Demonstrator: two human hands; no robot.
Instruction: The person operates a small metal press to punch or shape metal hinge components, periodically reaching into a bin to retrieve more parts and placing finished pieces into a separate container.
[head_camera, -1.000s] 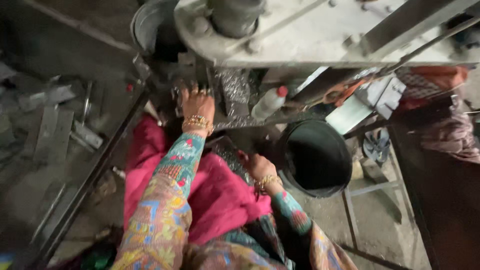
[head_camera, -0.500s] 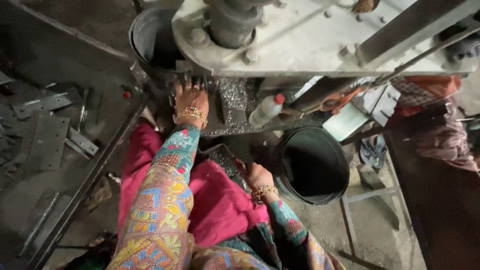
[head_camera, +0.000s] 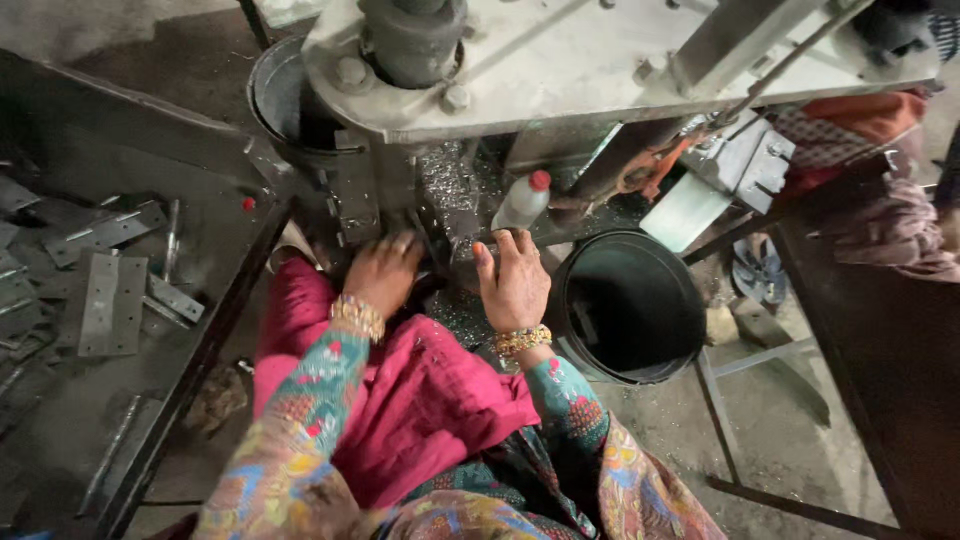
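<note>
At the bottom of the frame lies a pink cloth (head_camera: 420, 400) over the person's lap, patterned sleeves running up from it. Just above, the left hand (head_camera: 383, 275) reaches under the grey press machine (head_camera: 560, 70), its fingers curled down out of sight, so whether they grip anything cannot be told. The right hand (head_camera: 513, 282) rests beside it, fingers spread and loosely open, holding nothing visible, over a litter of metal shavings (head_camera: 455, 195) at mid-frame. A sound way to work here (judging by the overhanging head) is to keep fingertips low and clear of the ram. Right of centre stands a black bucket (head_camera: 630, 310); a white bottle (head_camera: 522, 203) sits behind. Flat hinge plates (head_camera: 105, 300) lie at the left. The workpiece itself is hidden.
</note>
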